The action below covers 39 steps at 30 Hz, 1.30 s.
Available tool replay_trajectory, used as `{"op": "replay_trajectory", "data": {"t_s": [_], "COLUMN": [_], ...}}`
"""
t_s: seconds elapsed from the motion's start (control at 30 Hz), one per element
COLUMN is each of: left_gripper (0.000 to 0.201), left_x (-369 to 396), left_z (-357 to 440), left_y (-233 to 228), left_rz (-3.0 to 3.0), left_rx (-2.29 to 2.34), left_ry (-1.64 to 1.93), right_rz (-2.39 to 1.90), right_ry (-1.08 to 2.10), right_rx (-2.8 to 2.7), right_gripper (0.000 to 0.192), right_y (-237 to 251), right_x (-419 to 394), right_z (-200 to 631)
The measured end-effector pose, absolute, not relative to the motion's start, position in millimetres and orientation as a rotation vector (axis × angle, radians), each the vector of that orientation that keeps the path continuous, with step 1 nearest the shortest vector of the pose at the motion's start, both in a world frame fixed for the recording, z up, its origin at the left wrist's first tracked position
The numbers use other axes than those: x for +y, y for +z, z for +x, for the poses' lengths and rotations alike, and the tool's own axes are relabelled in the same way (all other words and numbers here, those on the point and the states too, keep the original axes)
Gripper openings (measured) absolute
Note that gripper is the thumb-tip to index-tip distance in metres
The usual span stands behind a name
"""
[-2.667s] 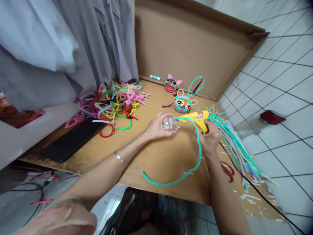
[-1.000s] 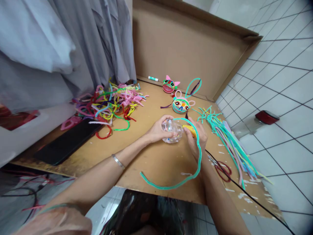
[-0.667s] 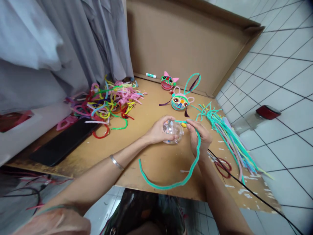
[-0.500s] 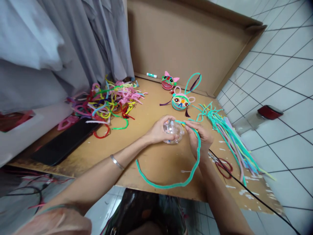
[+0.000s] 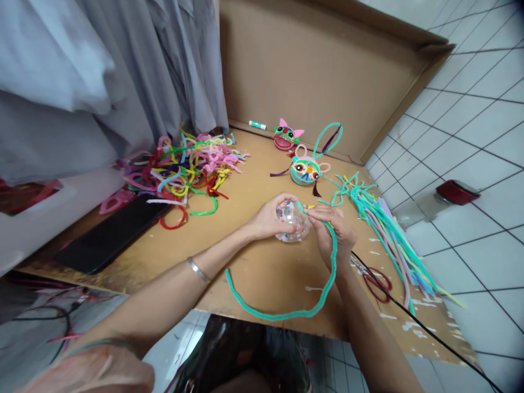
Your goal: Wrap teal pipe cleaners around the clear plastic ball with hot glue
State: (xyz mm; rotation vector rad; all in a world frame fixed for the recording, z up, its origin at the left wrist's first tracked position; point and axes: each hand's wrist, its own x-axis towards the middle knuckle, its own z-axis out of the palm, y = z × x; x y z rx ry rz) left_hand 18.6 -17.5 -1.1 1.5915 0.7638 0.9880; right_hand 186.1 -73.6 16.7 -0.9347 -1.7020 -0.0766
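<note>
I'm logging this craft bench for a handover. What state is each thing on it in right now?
Clear ball: held in left hand.
Teal pipe cleaner: one end pinched against the ball by right hand, rest curving loose.
Bunny-eared ball: finished, resting on the board.
Pink-eared ball: finished, resting.
Scissors: lying flat, handles toward the board's near edge.
Pipe cleaner pile: tangled.
Straight pipe cleaner bundle: laid loose.

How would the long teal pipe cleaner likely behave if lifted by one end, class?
The teal pipe cleaner probably bends easily yet keeps its shape: it holds a loose curve from the right hand past the board's edge. It looks thin and fuzzy, so likely light and not slippery.
</note>
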Motion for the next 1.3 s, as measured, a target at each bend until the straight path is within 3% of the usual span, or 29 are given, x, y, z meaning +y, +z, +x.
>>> {"op": "replay_trajectory", "data": {"t_s": [1.3], "left_gripper": [0.065], "left_x": [-14.4], "left_z": [19.1], "left_y": [-5.7], "left_rz": [1.565], "left_rx": [0.783], "left_ry": [0.970], "right_rz": [-0.967], "right_ry": [-0.070], "right_rx": [-1.815], "right_gripper": [0.012], "right_y": [8.8], "right_x": [-72.8], "right_z": [184.3]}}
